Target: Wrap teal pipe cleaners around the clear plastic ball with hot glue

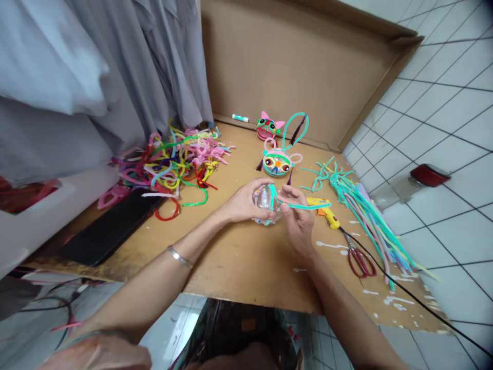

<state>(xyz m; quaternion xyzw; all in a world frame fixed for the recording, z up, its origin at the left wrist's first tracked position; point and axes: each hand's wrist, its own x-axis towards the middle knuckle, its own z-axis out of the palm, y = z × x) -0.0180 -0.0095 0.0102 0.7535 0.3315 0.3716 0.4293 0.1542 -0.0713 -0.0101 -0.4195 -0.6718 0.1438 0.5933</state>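
Observation:
Between my hands is a clear plastic ball (262, 199), with turquoise strips across its side. My left hand (246, 201) wraps round it from the left, thumb in front and fingers behind. In the fingers of my right hand (298, 218) a turquoise pipe cleaner (310, 207) is pinched; one end lies at the ball and the other sticks out to the right. Just behind the ball stands a turquoise animal-face ornament (276, 162) with pink loop ears, dark tassels and a tall loop. A yellow hot glue gun (327, 211) lies right of my right hand.
Red-handled scissors (361, 261) and a bundle of pipe cleaners (365, 221) lie on the right, a glue gun cable running past. Left are a heap of coloured pipe cleaners (181, 154) and a black phone-like slab (111, 228). A red-and-pink ornament (266, 127) and glue stick (240, 118) sit behind.

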